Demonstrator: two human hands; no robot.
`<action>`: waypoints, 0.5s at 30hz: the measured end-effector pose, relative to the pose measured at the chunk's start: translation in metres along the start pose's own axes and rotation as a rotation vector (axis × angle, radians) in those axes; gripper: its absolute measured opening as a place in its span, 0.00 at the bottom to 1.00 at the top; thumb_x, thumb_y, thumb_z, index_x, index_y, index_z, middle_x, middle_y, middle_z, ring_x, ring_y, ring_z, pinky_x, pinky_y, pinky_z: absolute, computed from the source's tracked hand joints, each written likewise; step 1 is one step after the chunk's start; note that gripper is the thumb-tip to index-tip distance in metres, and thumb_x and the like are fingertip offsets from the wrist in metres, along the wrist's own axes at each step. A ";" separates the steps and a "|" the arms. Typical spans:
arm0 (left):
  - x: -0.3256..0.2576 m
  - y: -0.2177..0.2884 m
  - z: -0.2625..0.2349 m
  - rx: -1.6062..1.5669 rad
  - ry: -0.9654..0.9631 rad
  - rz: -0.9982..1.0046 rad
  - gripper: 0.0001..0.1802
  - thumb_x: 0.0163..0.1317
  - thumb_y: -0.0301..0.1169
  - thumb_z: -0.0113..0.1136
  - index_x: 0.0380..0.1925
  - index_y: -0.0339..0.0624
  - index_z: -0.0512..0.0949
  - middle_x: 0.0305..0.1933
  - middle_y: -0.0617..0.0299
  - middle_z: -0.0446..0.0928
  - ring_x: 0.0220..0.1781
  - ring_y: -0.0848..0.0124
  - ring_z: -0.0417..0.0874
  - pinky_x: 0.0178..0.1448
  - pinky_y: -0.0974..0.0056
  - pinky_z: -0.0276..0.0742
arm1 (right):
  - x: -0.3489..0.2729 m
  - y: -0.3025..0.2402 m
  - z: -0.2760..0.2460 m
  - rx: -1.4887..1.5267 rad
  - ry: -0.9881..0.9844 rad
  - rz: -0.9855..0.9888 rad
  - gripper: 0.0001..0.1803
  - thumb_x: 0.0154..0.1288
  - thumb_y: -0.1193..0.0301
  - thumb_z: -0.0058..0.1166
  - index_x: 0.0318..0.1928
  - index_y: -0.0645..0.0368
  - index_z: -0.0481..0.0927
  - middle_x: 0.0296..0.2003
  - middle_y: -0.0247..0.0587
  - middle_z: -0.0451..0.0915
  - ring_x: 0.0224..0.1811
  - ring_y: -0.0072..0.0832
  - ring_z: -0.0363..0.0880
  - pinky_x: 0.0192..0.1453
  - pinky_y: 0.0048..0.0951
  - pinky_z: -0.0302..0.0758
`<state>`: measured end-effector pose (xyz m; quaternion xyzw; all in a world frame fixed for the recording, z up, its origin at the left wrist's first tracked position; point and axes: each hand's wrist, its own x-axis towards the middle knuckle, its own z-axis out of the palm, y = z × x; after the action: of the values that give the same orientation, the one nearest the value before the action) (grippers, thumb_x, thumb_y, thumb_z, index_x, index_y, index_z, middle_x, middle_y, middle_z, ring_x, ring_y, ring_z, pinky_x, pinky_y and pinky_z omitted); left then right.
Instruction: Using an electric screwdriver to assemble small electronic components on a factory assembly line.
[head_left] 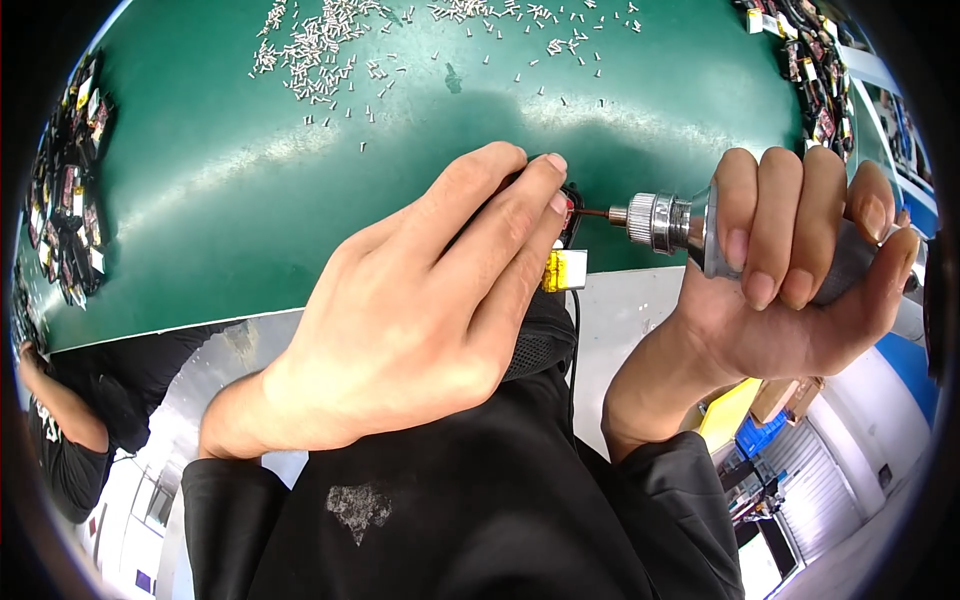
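My left hand (420, 290) is closed over a small black device (545, 335) with a mesh side, held at the near edge of the green bench mat (200, 180); a yellow and silver flat pack (565, 270) sticks out under my fingers. My right hand (790, 270) grips a silver electric screwdriver (670, 222) lying sideways. Its thin bit points left and meets the device by a red spot at my left fingertips. A black cord hangs down from the device.
Several small silver screws (320, 55) lie scattered at the far side of the mat. Piles of dark parts sit at the left edge (70, 200) and the far right (815, 80). Another person's arm (60, 410) shows at lower left.
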<state>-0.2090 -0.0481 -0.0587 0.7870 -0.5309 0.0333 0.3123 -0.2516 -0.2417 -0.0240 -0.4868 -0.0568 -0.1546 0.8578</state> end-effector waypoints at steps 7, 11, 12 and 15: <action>-0.003 0.000 0.006 0.032 0.036 0.044 0.26 0.34 0.20 0.63 0.40 0.23 0.76 0.47 0.47 0.76 0.46 0.53 0.78 0.41 0.60 0.80 | 0.004 -0.003 -0.005 -0.100 -0.150 0.038 0.15 0.71 0.58 0.38 0.35 0.55 0.71 0.14 0.27 0.63 0.15 0.17 0.61 0.27 0.23 0.62; -0.001 -0.003 0.003 0.012 0.011 0.060 0.25 0.34 0.20 0.64 0.40 0.24 0.76 0.47 0.48 0.76 0.46 0.54 0.77 0.41 0.60 0.80 | 0.010 0.002 0.002 -0.131 -0.271 0.053 0.15 0.72 0.57 0.36 0.36 0.55 0.69 0.15 0.27 0.63 0.15 0.16 0.59 0.27 0.23 0.63; 0.001 -0.004 0.002 0.005 -0.001 0.053 0.25 0.35 0.20 0.64 0.40 0.24 0.76 0.47 0.49 0.76 0.46 0.55 0.77 0.41 0.60 0.80 | 0.011 0.004 0.002 -0.136 -0.273 0.046 0.15 0.72 0.57 0.36 0.36 0.55 0.69 0.15 0.27 0.63 0.15 0.16 0.59 0.27 0.23 0.63; 0.007 -0.004 -0.005 0.014 -0.023 0.051 0.25 0.36 0.20 0.64 0.41 0.25 0.76 0.47 0.51 0.75 0.48 0.56 0.77 0.41 0.60 0.80 | 0.014 0.006 0.011 -0.155 -0.272 0.008 0.13 0.72 0.61 0.38 0.34 0.56 0.66 0.14 0.27 0.61 0.13 0.15 0.56 0.23 0.21 0.60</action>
<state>-0.2015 -0.0503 -0.0539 0.7757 -0.5543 0.0359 0.2997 -0.2356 -0.2324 -0.0197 -0.5682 -0.1584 -0.0881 0.8027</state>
